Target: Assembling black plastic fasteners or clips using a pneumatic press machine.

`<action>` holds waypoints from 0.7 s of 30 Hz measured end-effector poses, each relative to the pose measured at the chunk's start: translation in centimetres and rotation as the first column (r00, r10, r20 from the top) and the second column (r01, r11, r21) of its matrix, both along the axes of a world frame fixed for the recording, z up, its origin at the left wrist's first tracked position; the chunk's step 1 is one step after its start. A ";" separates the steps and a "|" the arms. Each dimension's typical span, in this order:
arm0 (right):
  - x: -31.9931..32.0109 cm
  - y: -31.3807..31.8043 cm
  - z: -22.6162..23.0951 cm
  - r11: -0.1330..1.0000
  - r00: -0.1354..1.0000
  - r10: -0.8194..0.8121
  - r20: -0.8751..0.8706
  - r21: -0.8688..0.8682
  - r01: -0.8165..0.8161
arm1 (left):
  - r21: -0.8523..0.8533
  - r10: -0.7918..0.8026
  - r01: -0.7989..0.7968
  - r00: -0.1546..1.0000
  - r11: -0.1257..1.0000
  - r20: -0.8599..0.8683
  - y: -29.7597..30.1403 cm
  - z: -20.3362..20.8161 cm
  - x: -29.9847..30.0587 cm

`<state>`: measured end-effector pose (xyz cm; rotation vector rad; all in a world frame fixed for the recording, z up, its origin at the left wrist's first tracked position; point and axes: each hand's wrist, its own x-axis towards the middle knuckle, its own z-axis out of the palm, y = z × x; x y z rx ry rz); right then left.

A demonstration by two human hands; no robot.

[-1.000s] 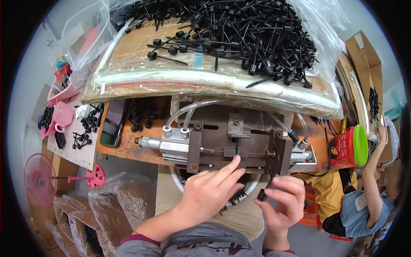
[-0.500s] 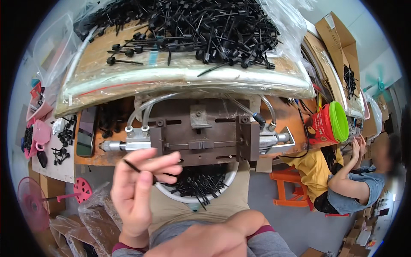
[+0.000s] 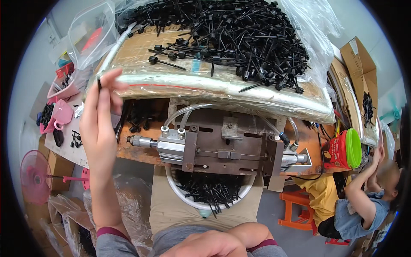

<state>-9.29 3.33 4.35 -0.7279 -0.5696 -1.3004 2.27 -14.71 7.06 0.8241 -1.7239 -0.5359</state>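
Observation:
Raised at the left, by the near left corner of a plastic-wrapped cardboard tray (image 3: 128,51), is my left hand (image 3: 97,113). Its thumb and fingers pinch a thin black plastic part (image 3: 99,84), mostly hidden by the fingers. Low in the picture my right hand (image 3: 201,245) rests close to my body, its fingers out of sight. Between the hands stands a metal fixture (image 3: 214,160) with a silver cylinder (image 3: 171,147) on its left side. Below it, a white-rimmed basin (image 3: 174,188) on my lap holds many black stemmed parts (image 3: 214,188).
A heap of black stemmed parts (image 3: 248,38) covers the tray. Clear air hoses (image 3: 192,107) arch over the fixture. A red and green bucket (image 3: 338,150) stands at the right; beyond it a co-worker (image 3: 359,205) sits. Pink containers (image 3: 62,113) and a pink fan (image 3: 35,175) are at the left.
My left hand has moved up and left, from in front of the fixture to the tray's corner, still holding the black part. The view has shifted; my right hand stays low.

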 end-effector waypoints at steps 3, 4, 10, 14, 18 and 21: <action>0.4 0.0 1.5 0.989 0.989 -0.144 0.039 0.054 0.141 | -0.294 0.151 -0.105 0.979 0.950 0.136 -5.0 0.9 -0.4; 0.5 0.1 1.8 0.984 0.985 -0.166 0.039 0.073 0.163 | -0.304 0.207 -0.132 0.952 0.943 0.227 -6.9 0.9 0.1; -0.8 0.6 1.4 0.999 0.999 -0.035 -0.032 0.040 0.037 | -0.277 0.292 -0.159 0.780 0.948 0.553 -14.8 -0.6 2.1; -3.8 0.1 0.5 0.985 0.874 -0.164 -0.457 -0.130 0.117 | -0.441 0.389 -0.159 0.772 0.883 0.502 -14.7 -0.4 1.9; -8.4 0.9 1.0 0.841 0.564 -0.492 -0.663 -0.195 0.504 | -0.309 0.115 -0.035 0.962 0.950 0.247 -6.4 3.3 -0.8; -10.1 2.8 -0.2 0.596 0.474 -0.567 -0.673 0.063 0.801 | -0.031 -0.504 0.513 0.828 0.858 -0.246 1.7 6.2 -1.4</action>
